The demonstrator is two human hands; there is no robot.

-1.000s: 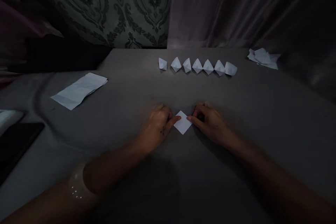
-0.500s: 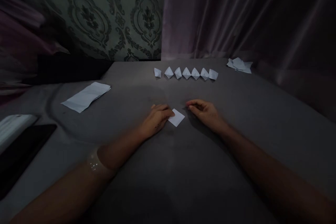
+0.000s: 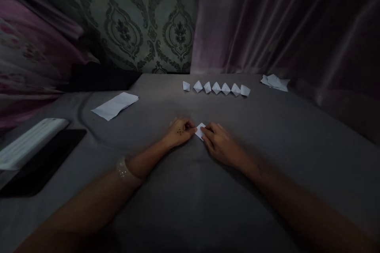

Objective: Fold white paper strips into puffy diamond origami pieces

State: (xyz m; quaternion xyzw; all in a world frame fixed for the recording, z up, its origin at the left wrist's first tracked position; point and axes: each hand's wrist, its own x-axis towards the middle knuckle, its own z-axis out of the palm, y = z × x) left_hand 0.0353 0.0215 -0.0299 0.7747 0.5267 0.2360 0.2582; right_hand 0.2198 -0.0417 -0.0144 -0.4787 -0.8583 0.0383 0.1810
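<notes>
A small white folded paper square [image 3: 200, 129] lies on the grey cloth surface [image 3: 190, 205] in front of me. My left hand [image 3: 179, 131] pinches its left edge with curled fingers. My right hand [image 3: 220, 144] lies over its right part and covers most of it. Farther back, several white folded paper shapes [image 3: 216, 88] stand in a row.
A folded white sheet [image 3: 115, 105] lies at the left. Crumpled white papers [image 3: 275, 82] sit at the far right by the curtain. A black flat device [image 3: 41, 161] and a white object [image 3: 29, 142] rest at the near left. Patterned wall behind.
My right hand has moved left onto the paper square, which it was apart from half a second ago. The view has tilted up and shifted a little.
</notes>
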